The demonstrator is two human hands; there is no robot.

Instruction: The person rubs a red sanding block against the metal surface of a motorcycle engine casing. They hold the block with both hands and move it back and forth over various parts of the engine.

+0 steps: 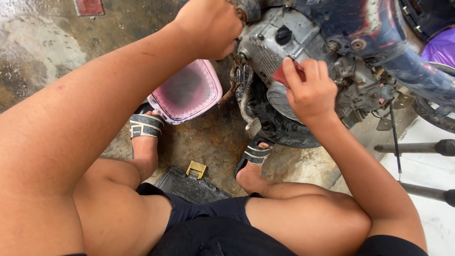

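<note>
I squat in front of a motorcycle engine [277, 40] with a grey metal side cover. My right hand [308, 90] pinches a small red piece [280, 75], pressed flat against the cover. My left hand [211, 26] is closed in a fist at the engine's upper left; what it grips is hidden. A black round cap [283, 34] sits on top of the cover between both hands.
A pink plastic basin [187, 92] with dark liquid stands on the wet concrete by my left foot. A black tray [189, 186] with a brass padlock [195, 168] lies between my feet. The blue motorcycle frame [379, 33] and a tyre [436, 118] are at right, with two metal bars [417, 148].
</note>
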